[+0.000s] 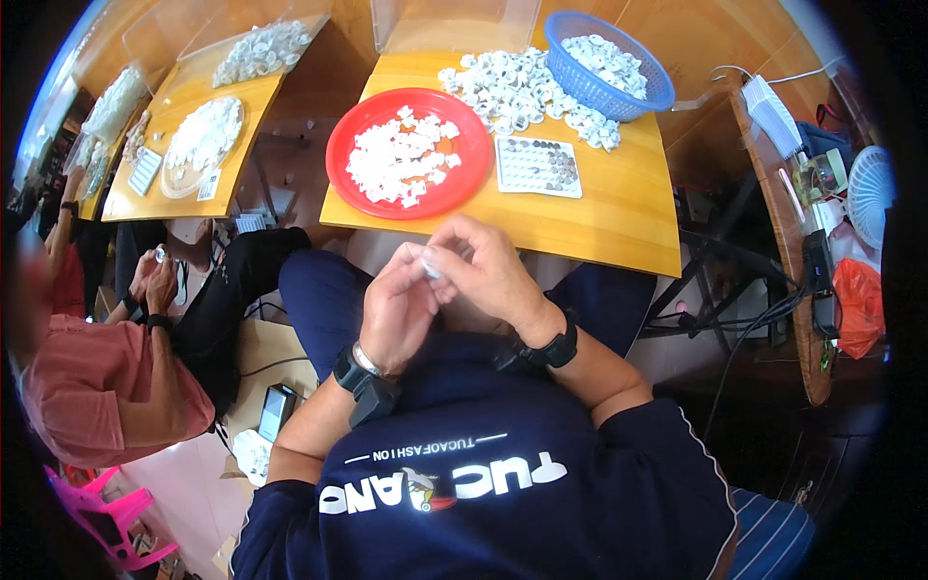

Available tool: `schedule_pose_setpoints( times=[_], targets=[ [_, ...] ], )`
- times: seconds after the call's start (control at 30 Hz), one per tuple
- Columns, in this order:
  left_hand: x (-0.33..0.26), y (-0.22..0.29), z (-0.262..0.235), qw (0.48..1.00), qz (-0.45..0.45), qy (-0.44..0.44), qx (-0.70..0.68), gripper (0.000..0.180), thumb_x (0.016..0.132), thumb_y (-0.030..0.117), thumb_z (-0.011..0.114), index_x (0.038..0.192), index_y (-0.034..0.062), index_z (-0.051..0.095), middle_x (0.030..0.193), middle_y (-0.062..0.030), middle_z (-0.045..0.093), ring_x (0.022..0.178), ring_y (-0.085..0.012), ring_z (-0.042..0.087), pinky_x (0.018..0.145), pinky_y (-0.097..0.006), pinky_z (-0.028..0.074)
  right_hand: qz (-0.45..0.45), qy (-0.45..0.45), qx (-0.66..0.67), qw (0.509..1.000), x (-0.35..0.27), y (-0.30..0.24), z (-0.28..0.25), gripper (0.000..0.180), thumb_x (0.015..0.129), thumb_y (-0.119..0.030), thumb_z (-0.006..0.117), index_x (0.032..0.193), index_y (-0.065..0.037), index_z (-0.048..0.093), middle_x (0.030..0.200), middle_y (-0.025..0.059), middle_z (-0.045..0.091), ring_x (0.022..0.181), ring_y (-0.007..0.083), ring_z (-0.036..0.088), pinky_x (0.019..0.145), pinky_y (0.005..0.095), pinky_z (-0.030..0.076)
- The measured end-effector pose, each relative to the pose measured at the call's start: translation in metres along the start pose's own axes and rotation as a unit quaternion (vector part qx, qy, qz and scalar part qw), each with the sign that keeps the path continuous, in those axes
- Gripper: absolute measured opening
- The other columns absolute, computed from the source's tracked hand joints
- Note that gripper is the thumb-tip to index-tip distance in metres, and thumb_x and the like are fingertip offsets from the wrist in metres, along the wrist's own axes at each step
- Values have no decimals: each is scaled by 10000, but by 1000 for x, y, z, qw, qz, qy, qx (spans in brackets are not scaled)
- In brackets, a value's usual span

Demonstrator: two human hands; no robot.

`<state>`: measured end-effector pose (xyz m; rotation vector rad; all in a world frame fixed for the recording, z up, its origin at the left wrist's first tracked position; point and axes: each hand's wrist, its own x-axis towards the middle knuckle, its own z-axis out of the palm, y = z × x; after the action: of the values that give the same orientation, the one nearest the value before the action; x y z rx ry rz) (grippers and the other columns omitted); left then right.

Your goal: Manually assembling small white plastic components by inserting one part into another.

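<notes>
While left hand (394, 307) and right hand (486, 273) pinch it, a small white piece (431, 271) shows half-hidden.

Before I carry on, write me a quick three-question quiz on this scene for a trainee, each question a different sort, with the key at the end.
1. Multiple choice: the white card lies just to the right of which thing?
A) pink stool
B) red tray
C) orange bag
2. True or false: the blue basket has white pieces in it.
3. Short answer: what is between the fingers of the left hand and the right hand?

Key:
1. B
2. True
3. A small white piece, too blurred to tell its exact shape.
</notes>
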<state>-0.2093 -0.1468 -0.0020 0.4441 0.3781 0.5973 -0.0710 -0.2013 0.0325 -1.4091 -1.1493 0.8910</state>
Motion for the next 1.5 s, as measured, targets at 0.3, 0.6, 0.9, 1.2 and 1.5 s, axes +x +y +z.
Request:
schedule_pose_setpoints(
  times=[0.3,0.6,0.9,1.2,1.5],
  targets=[
    [-1,7,-2,996,51,-52,53,113,960,149,499,1001,45,513,897,-76,594,781,-182,578,752,-312,469,51,-43,237,969,3,17,1,146,878,-97,682,949,5,606,780,10,602,638,74,590,585,219,495],
    [-2,3,-10,996,74,-3,54,96,960,149,504,990,59,508,930,-40,561,828,-123,544,749,-281,435,-117,-12,-50,992,-3,2,5,162,798,-84,733,914,-27,635,884,73,579,808,161,614,702,293,502],
    [1,18,-21,996,88,-14,-16,88,952,128,503,994,51,511,884,-79,598,778,-179,587,727,-307,487,-92,-5,-238,967,43,-7,-13,138,826,-189,661,839,-53,681,835,130,649,838,291,640,735,379,500],
    [-5,23,-24,995,102,-2,-21,126,966,152,492,1019,38,493,866,-120,598,789,-250,609,741,-349,505,-55,7,-457,888,117,24,-28,105,785,-127,649,835,-42,685,864,170,673,840,354,647,769,441,509],
    [-3,25,-25,994,101,-36,-14,98,952,132,505,1002,49,514,916,-76,605,800,-181,605,758,-320,517,-92,-24,-538,838,119,28,-27,118,755,-107,653,838,-41,705,856,213,666,842,351,660,755,445,524]
  ],
)
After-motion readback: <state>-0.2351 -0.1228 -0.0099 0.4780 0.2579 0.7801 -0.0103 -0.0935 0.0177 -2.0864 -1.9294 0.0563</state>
